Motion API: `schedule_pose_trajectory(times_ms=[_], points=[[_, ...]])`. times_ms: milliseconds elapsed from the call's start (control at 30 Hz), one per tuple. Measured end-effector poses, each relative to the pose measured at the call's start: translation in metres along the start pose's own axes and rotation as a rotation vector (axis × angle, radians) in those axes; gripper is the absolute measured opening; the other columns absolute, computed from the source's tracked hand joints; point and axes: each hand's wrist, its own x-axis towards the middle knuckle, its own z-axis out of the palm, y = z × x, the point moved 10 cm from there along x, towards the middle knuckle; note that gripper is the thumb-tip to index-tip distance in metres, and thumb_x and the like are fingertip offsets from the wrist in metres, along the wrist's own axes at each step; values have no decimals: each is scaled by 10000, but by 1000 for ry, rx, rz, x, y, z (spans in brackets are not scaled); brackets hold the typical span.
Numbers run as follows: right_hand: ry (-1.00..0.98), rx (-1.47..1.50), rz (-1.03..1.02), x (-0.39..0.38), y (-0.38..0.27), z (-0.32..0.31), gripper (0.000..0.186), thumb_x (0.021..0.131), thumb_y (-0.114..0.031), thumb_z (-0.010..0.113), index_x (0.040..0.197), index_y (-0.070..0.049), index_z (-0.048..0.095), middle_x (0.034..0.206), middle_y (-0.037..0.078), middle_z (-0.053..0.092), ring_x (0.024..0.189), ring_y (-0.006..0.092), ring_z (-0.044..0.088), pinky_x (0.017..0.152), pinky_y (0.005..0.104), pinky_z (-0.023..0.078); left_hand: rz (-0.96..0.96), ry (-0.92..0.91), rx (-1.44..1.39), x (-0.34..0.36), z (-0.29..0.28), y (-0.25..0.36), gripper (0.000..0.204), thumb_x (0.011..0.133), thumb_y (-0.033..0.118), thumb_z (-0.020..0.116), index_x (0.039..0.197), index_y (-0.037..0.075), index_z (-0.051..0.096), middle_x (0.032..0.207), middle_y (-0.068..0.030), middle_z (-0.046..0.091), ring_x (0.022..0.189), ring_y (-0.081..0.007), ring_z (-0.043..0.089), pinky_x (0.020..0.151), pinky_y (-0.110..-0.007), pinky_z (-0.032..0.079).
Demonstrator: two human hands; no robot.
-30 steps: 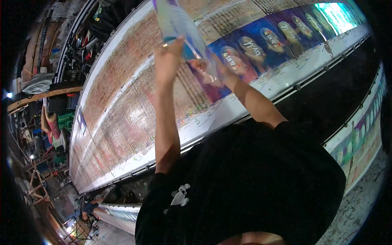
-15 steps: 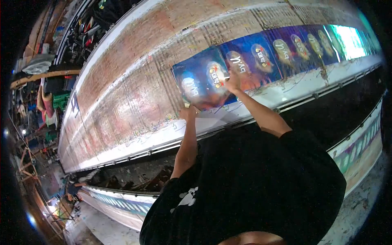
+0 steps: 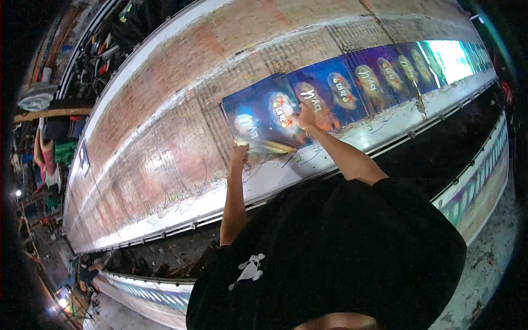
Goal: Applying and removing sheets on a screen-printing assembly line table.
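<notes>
My left hand (image 3: 238, 154) pinches the lower left corner of a glossy blue printed sheet (image 3: 252, 107), which lies against a long, curved, weathered panel (image 3: 165, 154) with a white rim. On the sheet are pale oval designs, and its bottom edge shows a lighter, lifted strip. My right hand (image 3: 305, 115), fingers curled, grips the sheet at its right side. Directly to the right, a row of similar blue and purple sheets (image 3: 371, 77) runs along the panel toward a bright cyan reflective patch (image 3: 450, 58).
Below the panel is a dark gap (image 3: 418, 157), with a second curved, striped panel (image 3: 478, 187) beyond. At the left are a wooden beam (image 3: 47, 116), green crates (image 3: 66, 146) and mixed clutter. A person (image 3: 91, 272) in dark clothing is low at the far left.
A second ago both hands held the shiny sheet raised. It now lies against the panel, and my hands have moved down to its lower left corner and right side.
</notes>
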Motion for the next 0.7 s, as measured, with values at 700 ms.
schedule_pose_trajectory(times_ms=[700], points=[[-37, 272, -219, 123, 84, -252, 262, 611, -44, 665, 836, -48, 529, 697, 129, 557, 654, 250, 558, 597, 375, 442, 289, 834, 416, -84, 145, 220, 509, 744, 529, 573, 962, 77, 657, 918, -144, 650, 909, -300, 604, 784, -444, 447]])
